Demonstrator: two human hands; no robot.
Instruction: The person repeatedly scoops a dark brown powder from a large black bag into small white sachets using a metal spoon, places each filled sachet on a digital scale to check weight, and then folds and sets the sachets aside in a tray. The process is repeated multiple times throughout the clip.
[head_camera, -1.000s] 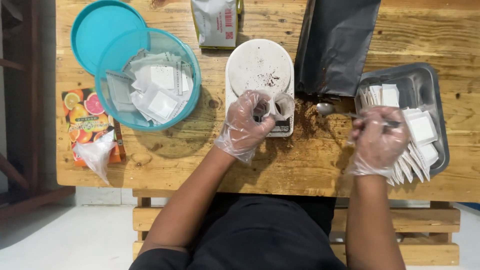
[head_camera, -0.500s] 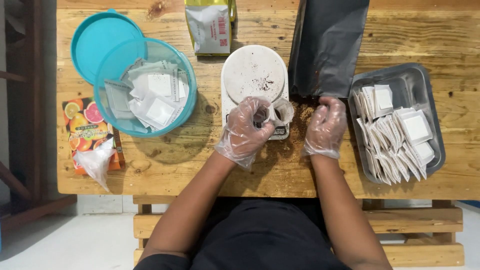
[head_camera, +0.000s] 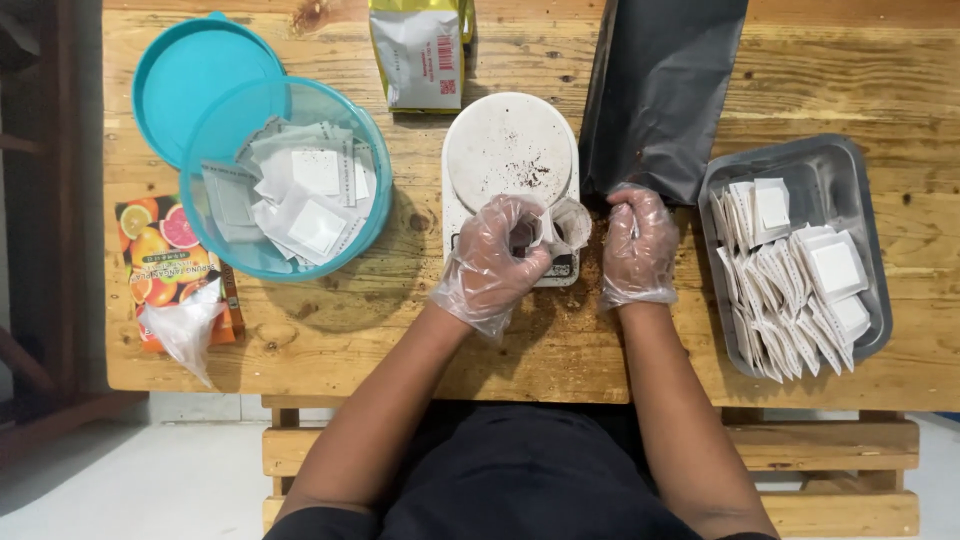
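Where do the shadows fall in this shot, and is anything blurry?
Head view: even light, soft shadows below the blue bowl and both gloved hands, left hand, right hand; table sharp, mild glare on the grey tray rim.

Colours and patterns on the pale, knotted wooden table (head_camera: 300, 345).
Teal bowl (head_camera: 372, 150) and lid (head_camera: 195, 70) at ten o'clock; white scale (head_camera: 505, 140), dark-speckled, at centre; dark grey bag (head_camera: 665, 90) at one; grey tray (head_camera: 850, 165) of white sachets (head_camera: 835, 265) at three; citrus-printed orange packet (head_camera: 150, 240) at nine.
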